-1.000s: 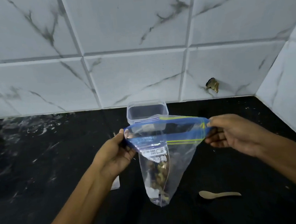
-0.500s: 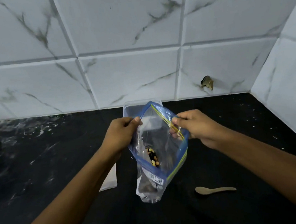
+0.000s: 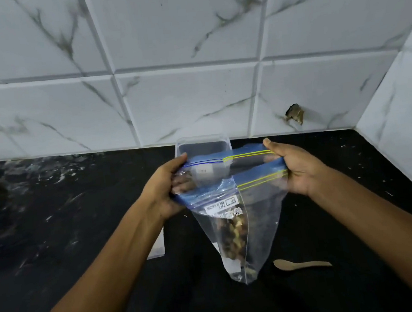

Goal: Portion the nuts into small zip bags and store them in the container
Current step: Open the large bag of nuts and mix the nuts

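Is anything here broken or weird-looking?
Yes: the wall tile behind the counter has a chipped hole near its bottom edge, jagged and brown inside. Pale specks also dot the black counter.

Container (image 3: 202,144) partly behind bag (image 3: 231,198)

A home kitchen — black stone counter (image 3: 57,245) under marble-veined wall tiles (image 3: 189,102), wooden spoon (image 3: 302,264) nearby.

Hands I'm working with: two, left hand (image 3: 164,187), right hand (image 3: 299,169)
Zip bag (image 3: 233,218): one
Container (image 3: 203,147): one
Spoon (image 3: 301,264): one
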Tool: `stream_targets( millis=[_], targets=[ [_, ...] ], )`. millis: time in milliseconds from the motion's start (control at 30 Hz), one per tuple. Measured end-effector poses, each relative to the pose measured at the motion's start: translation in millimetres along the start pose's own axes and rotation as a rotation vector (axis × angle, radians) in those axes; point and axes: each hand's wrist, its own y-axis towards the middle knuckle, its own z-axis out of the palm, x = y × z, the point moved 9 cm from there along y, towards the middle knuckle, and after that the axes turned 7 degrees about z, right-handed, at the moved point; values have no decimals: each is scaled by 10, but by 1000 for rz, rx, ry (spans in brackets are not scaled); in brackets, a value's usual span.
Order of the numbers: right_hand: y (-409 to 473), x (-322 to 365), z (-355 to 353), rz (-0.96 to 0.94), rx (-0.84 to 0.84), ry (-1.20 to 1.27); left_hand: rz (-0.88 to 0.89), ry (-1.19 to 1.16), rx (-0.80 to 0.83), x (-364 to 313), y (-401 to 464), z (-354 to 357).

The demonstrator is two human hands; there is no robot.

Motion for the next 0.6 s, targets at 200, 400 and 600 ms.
stream_targets(
  millis=[200,400,600],
  targets=[
    [-20,-243,-194,-62,-56,-563,126,444,-204,96,-117,-345],
    [-222,-103,-106,-142,-100,-960,268,737,-432,168,-882,-398],
    [-268,-129,16,-293,-163,-942,-150,639,-164,811,-1058,-131]
  ],
)
